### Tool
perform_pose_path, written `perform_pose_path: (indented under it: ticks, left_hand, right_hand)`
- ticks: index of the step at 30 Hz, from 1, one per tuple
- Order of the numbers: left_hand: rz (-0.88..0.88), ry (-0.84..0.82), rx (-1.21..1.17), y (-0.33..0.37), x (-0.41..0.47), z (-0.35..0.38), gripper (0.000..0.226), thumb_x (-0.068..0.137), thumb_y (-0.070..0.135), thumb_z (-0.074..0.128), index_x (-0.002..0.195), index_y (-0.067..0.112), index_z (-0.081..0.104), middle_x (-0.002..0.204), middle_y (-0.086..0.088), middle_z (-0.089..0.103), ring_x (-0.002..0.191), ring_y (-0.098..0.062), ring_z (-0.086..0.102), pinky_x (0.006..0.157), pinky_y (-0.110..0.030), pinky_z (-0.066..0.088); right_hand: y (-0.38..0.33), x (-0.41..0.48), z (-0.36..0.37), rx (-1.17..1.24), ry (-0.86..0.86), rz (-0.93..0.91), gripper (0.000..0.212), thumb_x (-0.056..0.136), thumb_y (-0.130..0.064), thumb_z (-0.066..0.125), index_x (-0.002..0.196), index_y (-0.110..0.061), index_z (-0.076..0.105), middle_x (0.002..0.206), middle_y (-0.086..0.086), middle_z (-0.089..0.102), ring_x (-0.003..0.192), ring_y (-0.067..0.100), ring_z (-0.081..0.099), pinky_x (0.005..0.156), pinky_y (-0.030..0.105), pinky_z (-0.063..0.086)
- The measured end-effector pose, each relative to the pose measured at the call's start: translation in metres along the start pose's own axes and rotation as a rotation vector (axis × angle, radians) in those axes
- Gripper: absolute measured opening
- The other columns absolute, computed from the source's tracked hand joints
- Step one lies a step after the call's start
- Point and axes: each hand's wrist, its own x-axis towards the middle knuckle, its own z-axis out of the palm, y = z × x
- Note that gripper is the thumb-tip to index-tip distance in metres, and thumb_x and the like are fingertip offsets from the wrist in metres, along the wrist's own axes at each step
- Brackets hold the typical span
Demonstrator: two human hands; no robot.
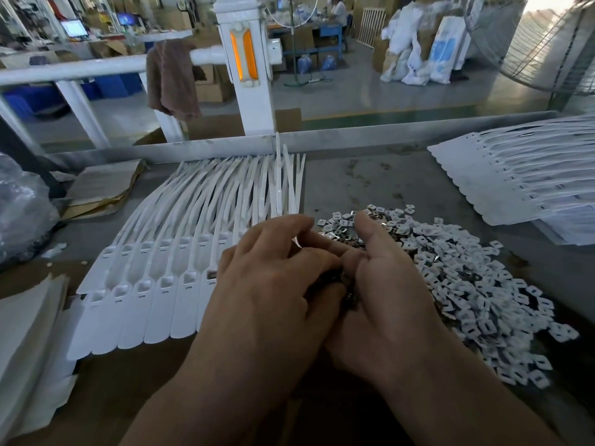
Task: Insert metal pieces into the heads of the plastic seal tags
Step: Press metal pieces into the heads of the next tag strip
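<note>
Daylight from the hall beyond, overexposed at upper right, leaves the table (370, 181) dim. Deep shadow lies between left hand (273, 284) and right hand (389, 284). Wide-angle lens bows the white rail (80, 70); background soft.

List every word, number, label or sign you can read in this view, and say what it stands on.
Nothing here reads as legible text.
Monitor screens: lit, but the content is too blurred to read.
White sacks: blue print, too small and blurred to read.
Seal tags and metal pieces: no marking visible.
</note>
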Motion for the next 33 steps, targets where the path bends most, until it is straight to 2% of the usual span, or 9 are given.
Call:
perform_pose_path:
  ticks: [4, 7, 12, 17, 20, 23, 26, 30, 33]
  left_hand:
    - [-0.018, 0.052, -0.074, 0.001, 0.0, 0.004, 0.026, 0.08, 0.044, 0.05, 0.088, 0.031, 0.072, 0.122, 0.006, 0.06, 0.115, -0.015, 0.054, 0.088, -0.047, 0.048]
    - [-0.031, 0.1, -0.125, -0.001, -0.003, 0.006, 0.023, 0.081, 0.043, 0.053, 0.088, 0.032, 0.072, 0.119, 0.013, 0.06, 0.113, -0.008, 0.054, 0.087, -0.042, 0.049]
    - [-0.018, 0.16, -0.129, -0.002, -0.003, 0.006, 0.022, 0.084, 0.042, 0.053, 0.086, 0.03, 0.072, 0.114, 0.016, 0.062, 0.108, -0.005, 0.057, 0.084, -0.04, 0.05]
    - [-0.005, 0.147, -0.108, -0.006, -0.004, 0.007, 0.023, 0.084, 0.042, 0.055, 0.098, 0.034, 0.071, 0.118, 0.014, 0.06, 0.113, -0.006, 0.054, 0.085, -0.041, 0.05]
    - [0.02, 0.103, -0.094, -0.007, -0.004, 0.009, 0.022, 0.082, 0.042, 0.056, 0.096, 0.036, 0.071, 0.121, 0.013, 0.058, 0.116, -0.008, 0.052, 0.088, -0.043, 0.048]
    - [0.007, 0.111, -0.125, -0.006, -0.003, 0.009, 0.018, 0.082, 0.038, 0.055, 0.09, 0.035, 0.071, 0.12, 0.013, 0.058, 0.116, -0.007, 0.052, 0.087, -0.043, 0.049]
    - [-0.013, 0.137, -0.155, -0.002, -0.004, 0.01, 0.013, 0.084, 0.037, 0.054, 0.087, 0.033, 0.066, 0.116, 0.016, 0.058, 0.113, -0.004, 0.053, 0.084, -0.041, 0.05]
    - [-0.091, 0.146, -0.211, 0.002, -0.004, 0.007, 0.008, 0.089, 0.039, 0.049, 0.085, 0.042, 0.056, 0.111, 0.024, 0.055, 0.108, 0.0, 0.054, 0.083, -0.031, 0.049]
    - [-0.148, 0.155, -0.191, 0.003, -0.004, 0.006, 0.011, 0.092, 0.035, 0.049, 0.085, 0.039, 0.056, 0.11, 0.025, 0.055, 0.105, 0.001, 0.054, 0.079, -0.015, 0.044]
  right_hand:
    - [0.003, 0.004, -0.003, -0.004, 0.002, -0.002, 0.067, 0.096, -0.058, 0.045, 0.104, 0.002, 0.075, 0.112, 0.024, 0.071, 0.098, 0.034, 0.073, 0.087, 0.044, 0.058]
    - [0.004, 0.006, -0.004, 0.039, -0.011, -0.018, 0.064, 0.097, -0.053, 0.046, 0.085, 0.001, 0.078, 0.09, 0.021, 0.073, 0.078, 0.03, 0.074, 0.075, 0.038, 0.061]
    - [0.006, 0.006, -0.002, 0.052, -0.035, -0.019, 0.061, 0.097, -0.048, 0.046, 0.079, 0.002, 0.077, 0.086, 0.022, 0.073, 0.075, 0.03, 0.074, 0.069, 0.036, 0.062]
    - [0.006, 0.004, -0.001, 0.052, -0.002, -0.013, 0.057, 0.098, -0.045, 0.049, 0.095, 0.005, 0.075, 0.092, 0.022, 0.073, 0.082, 0.031, 0.075, 0.071, 0.039, 0.062]
    - [0.005, 0.002, 0.001, -0.003, 0.03, -0.003, 0.059, 0.097, -0.047, 0.048, 0.115, 0.005, 0.069, 0.108, 0.023, 0.071, 0.098, 0.032, 0.073, 0.089, 0.041, 0.058]
    - [0.005, 0.001, 0.004, -0.037, 0.052, 0.008, 0.06, 0.098, -0.048, 0.046, 0.121, 0.004, 0.064, 0.12, 0.025, 0.068, 0.111, 0.031, 0.068, 0.103, 0.041, 0.048]
    - [0.005, 0.0, 0.004, -0.012, 0.049, 0.001, 0.058, 0.098, -0.048, 0.049, 0.109, 0.004, 0.071, 0.116, 0.024, 0.07, 0.107, 0.031, 0.07, 0.093, 0.043, 0.055]
    - [0.006, -0.002, 0.004, 0.032, 0.034, 0.007, 0.056, 0.096, -0.048, 0.053, 0.073, -0.003, 0.079, 0.086, 0.021, 0.074, 0.08, 0.03, 0.075, 0.068, 0.038, 0.062]
    - [0.006, -0.003, 0.007, 0.051, 0.021, 0.023, 0.056, 0.096, -0.046, 0.053, 0.074, -0.001, 0.078, 0.078, 0.02, 0.072, 0.064, 0.028, 0.073, 0.052, 0.031, 0.057]
